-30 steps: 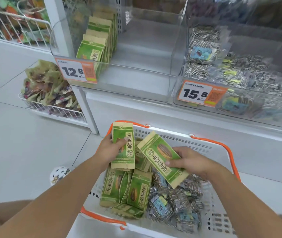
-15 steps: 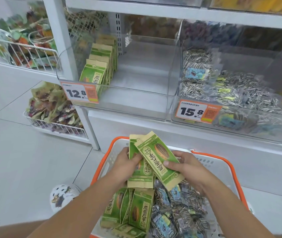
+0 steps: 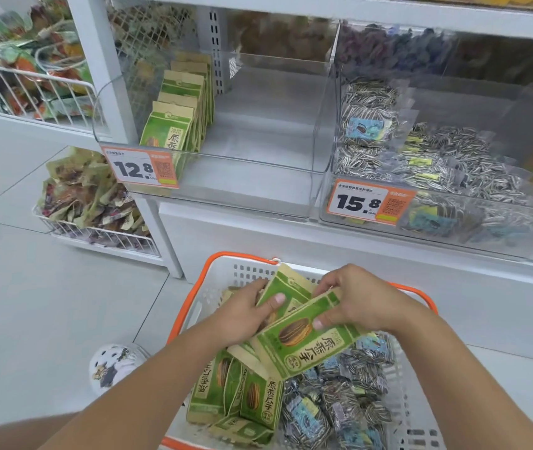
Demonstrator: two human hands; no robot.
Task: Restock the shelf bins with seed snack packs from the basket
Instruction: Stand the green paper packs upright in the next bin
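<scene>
We are gathering green packs over the basket (image 3: 190, 316): our left hand (image 3: 242, 315) grips one pack (image 3: 286, 289), our right hand (image 3: 357, 305) pinches another (image 3: 307, 341) just below. Next, we judge, both go up to the bin (image 3: 258, 177) above the grip.

the orange price tag (image 3: 141, 168) on the left clear bin (image 3: 258, 177) says 12.8. the orange price tag (image 3: 370, 203) on the right clear bin (image 3: 453, 235) says 15.8. the green packs (image 3: 310, 344) have chinese writing.
</scene>
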